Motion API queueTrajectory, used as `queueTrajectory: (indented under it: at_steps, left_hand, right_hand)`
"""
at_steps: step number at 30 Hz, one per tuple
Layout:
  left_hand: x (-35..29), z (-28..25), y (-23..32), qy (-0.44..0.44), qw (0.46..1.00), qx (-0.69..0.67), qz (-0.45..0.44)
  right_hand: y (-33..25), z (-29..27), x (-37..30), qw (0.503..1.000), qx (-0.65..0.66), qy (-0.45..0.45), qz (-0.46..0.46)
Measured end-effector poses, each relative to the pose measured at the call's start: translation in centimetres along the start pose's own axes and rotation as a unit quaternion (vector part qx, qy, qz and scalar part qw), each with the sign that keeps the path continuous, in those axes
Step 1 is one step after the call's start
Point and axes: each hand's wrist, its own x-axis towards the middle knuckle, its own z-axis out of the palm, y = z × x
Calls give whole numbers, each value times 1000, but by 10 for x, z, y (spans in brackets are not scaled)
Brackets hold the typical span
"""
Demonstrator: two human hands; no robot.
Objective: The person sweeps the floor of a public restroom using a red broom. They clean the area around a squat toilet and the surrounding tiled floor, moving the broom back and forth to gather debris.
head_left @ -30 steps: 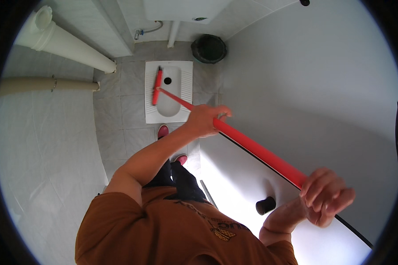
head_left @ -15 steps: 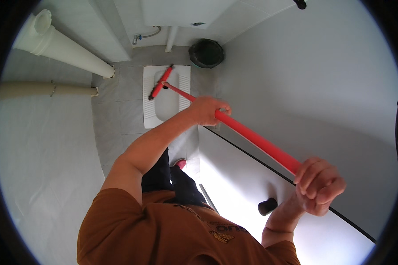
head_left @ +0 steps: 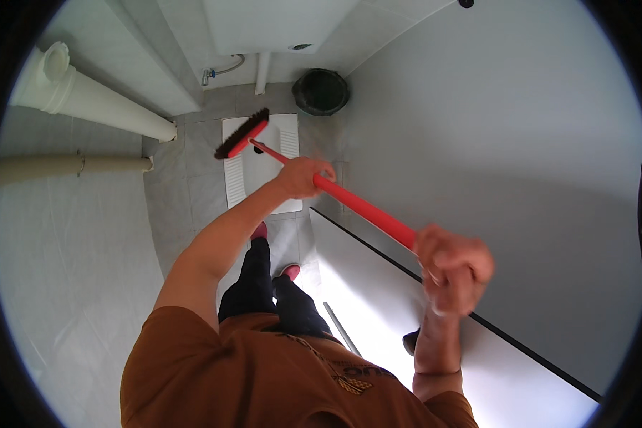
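Both my hands are on the red pole of a floor brush (head_left: 369, 210). My left hand (head_left: 302, 177) is closed round the thinner lower stretch, while my right hand (head_left: 452, 267) wraps the thick upper end. The brush head (head_left: 244, 134), red with dark bristles, is tilted so the bristles face up and away to the left. It shows over the far left part of a white squat toilet (head_left: 288, 128); whether it touches the toilet I cannot tell. Part of the toilet is hidden behind my left hand and the brush.
Beyond the toilet stands a dark bin (head_left: 321, 91) by the wall. White pipes (head_left: 114, 107) run along the left. A white cistern (head_left: 278, 25) hangs at the back, near a small tap (head_left: 208, 75). On my right is a grey partition (head_left: 492, 128) with a black-edged door panel (head_left: 528, 357).
The brush head has swung left and turned, so its bristles now show. Both hands have moved left with the pole, the right one most. My left foot has come into sight.
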Motion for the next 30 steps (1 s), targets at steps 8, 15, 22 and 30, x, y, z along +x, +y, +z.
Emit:
queueTrajectory:
  at_steps: [8,15,22,30]
  left_hand:
    - [52,-25,43,39,999,2,30]
    - [33,35,3,37,998,-43,20]
    - [-4,82,121,-2,999,-38,-17]
    - [27,100,65,43,996,-71,10]
  right_hand:
    - [-25,-1,6,991,-38,124,-38]
    - [-5,-7,7,991,-62,101,67]
    - [-101,-55,-13,997,-37,69,18]
    - [-56,-46,-55,991,-108,79,4]
